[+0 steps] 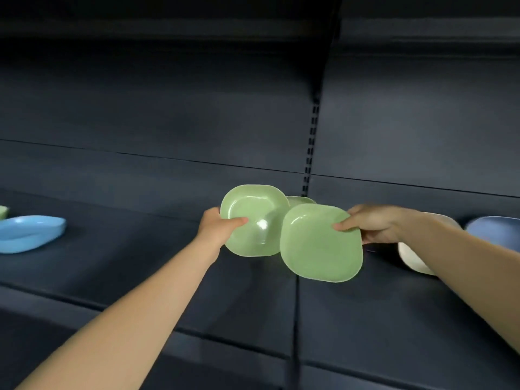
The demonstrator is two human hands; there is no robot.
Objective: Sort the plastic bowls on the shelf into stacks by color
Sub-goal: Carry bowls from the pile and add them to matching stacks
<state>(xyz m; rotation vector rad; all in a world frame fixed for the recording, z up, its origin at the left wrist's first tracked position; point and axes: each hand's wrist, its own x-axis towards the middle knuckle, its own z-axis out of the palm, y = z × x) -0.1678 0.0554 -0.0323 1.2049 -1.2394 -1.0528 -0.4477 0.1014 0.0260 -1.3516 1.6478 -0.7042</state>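
My left hand [218, 225] grips a green bowl [253, 212] by its left rim, thumb inside, tilted so its inside faces me. My right hand [371, 223] pinches a second green bowl [318, 249] by its right rim, tilted the same way and overlapping the first one's right edge. Both are held above the dark shelf [140, 249]. A third green bowl [301, 200] shows just behind them. A light blue bowl [28, 232] lies on the shelf at the far left, with a sliver of green bowl [3, 211] behind it.
A white bowl [412, 258] sits on the shelf under my right forearm, and a darker blue bowl [495, 229] lies beyond it at the right edge. A slotted upright [311, 147] divides the back panel. A lower shelf edge [225, 342] runs below.
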